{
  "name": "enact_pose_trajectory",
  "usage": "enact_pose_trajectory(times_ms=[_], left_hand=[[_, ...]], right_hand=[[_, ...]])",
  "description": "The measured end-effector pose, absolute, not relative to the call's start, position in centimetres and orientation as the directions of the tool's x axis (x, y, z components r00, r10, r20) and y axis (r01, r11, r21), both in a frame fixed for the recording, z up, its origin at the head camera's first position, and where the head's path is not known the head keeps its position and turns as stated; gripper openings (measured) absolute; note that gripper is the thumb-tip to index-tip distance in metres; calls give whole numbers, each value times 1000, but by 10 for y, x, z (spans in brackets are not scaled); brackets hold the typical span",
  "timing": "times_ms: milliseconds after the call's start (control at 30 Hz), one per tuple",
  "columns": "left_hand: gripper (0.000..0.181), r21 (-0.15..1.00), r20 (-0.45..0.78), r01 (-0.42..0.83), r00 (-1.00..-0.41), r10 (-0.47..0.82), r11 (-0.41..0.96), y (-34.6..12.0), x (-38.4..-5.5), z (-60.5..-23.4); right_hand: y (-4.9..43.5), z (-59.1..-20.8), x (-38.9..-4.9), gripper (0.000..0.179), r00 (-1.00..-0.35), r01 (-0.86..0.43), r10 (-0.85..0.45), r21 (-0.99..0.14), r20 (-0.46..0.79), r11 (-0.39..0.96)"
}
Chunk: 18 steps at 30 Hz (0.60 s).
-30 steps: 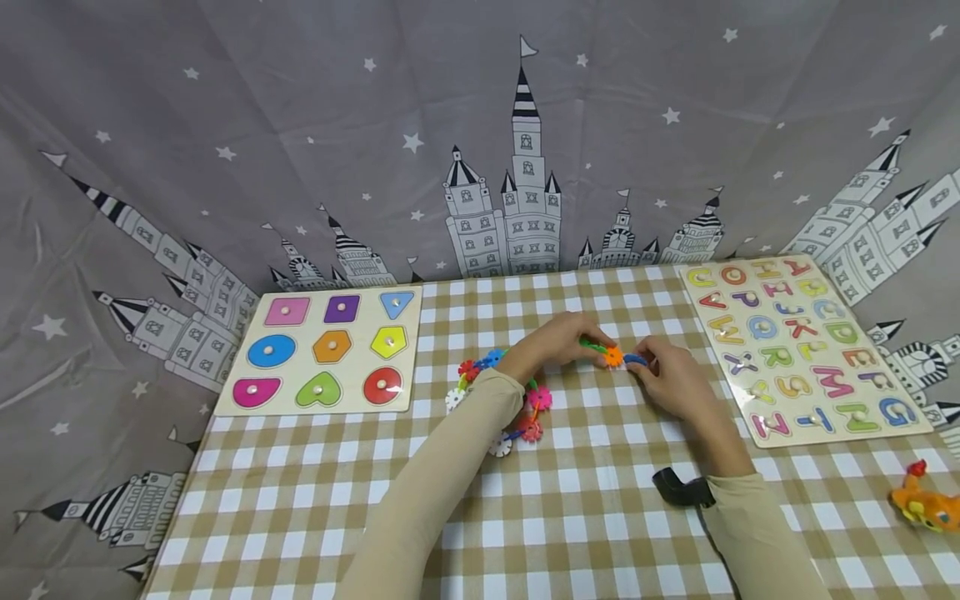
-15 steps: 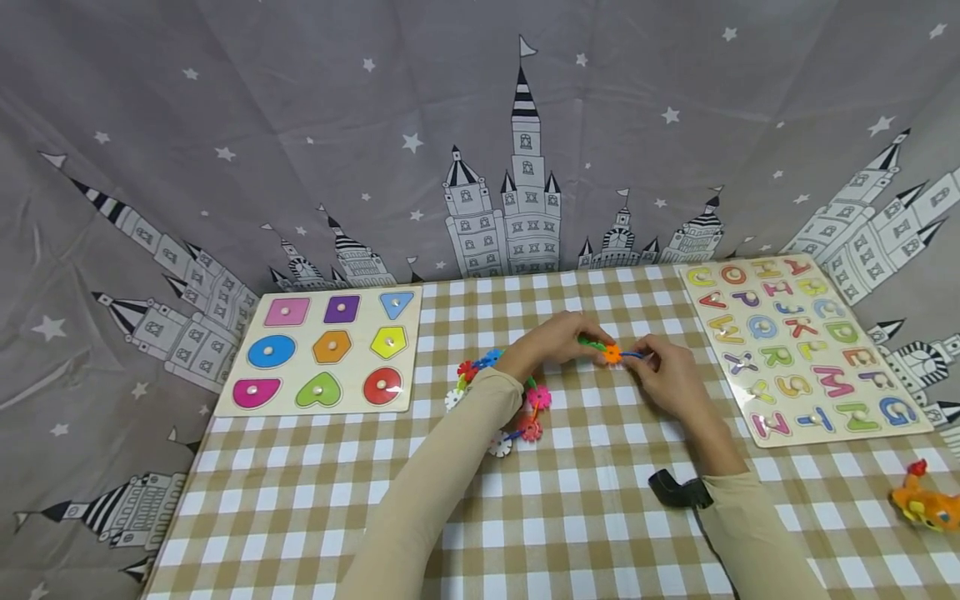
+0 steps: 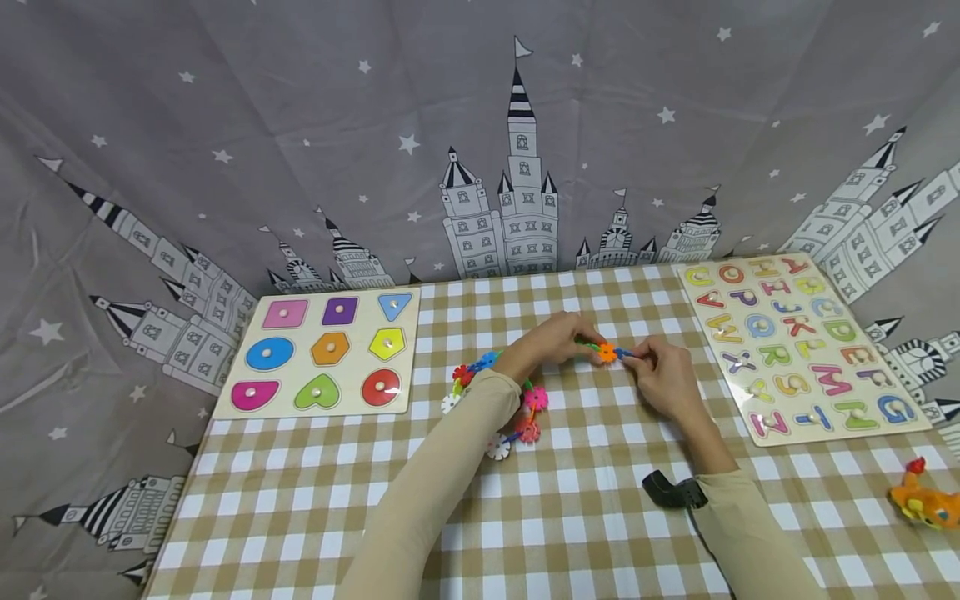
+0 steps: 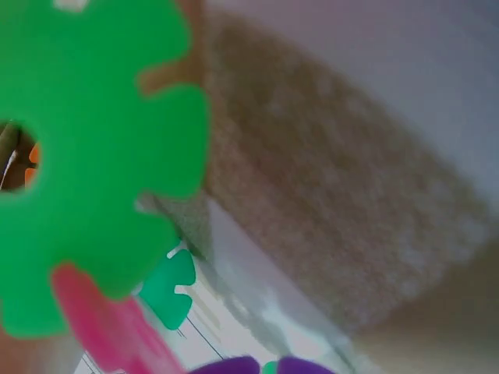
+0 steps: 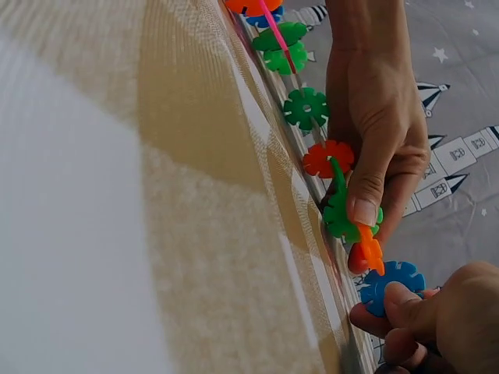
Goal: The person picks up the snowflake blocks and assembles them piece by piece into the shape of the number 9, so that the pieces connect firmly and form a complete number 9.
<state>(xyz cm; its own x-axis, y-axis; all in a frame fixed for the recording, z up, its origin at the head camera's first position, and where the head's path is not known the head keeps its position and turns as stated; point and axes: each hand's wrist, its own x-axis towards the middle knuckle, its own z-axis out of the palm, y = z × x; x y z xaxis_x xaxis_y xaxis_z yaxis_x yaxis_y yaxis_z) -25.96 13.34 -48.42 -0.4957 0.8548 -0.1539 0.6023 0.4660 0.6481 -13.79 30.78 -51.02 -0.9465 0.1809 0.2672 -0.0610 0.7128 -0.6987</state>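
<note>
In the head view my left hand (image 3: 561,337) and right hand (image 3: 666,379) face each other above the tablecloth. Thumb and fingers of the left hand pinch a green notched disc (image 5: 339,218), the end part of a linked chain. An orange notched disc (image 3: 606,353) projects from it. My right hand pinches a blue notched disc (image 5: 394,284), whose edge meets the orange one; how deep the slots mesh is unclear. Linked discs in red, pink and white, such as a pink disc (image 3: 536,399), lie under my left forearm, which partly hides them. A green disc (image 4: 101,156) looms close in the left wrist view.
A shape puzzle board (image 3: 318,354) lies at the left and an alphabet puzzle board (image 3: 802,350) at the right. An orange toy (image 3: 926,502) sits at the right edge. A black wrist device (image 3: 675,490) is on my right wrist. A grey castle-print curtain (image 3: 337,125) hangs behind.
The blue disc has come left against the orange disc, turning edge-on around half a second ago. My right hand shifted slightly left with it; the left hand has barely moved.
</note>
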Motion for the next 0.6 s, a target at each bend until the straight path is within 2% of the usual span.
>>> enact_pose_trajectory(times_ms=[267,433,500,600], left_hand=[[34,650,-158,607,-480,863,457,129,-259,-483],[45,610,-199,622,-480,854,492,119,-263,-464],[51,597,-222,618,-487,845,512,107,-266,-450],[57,558,-300,567,-542,785,605,77,-271,-432]], right_hand=[[304,-509,-139,12,-961,-41,169,-715,220,698],[308,-508,-140,9,-979,-23,128,-703,161,711],[312,-506,-139,12,-985,-20,106,-692,139,722],[318,-503,-137,23,-992,-12,75,-664,103,748]])
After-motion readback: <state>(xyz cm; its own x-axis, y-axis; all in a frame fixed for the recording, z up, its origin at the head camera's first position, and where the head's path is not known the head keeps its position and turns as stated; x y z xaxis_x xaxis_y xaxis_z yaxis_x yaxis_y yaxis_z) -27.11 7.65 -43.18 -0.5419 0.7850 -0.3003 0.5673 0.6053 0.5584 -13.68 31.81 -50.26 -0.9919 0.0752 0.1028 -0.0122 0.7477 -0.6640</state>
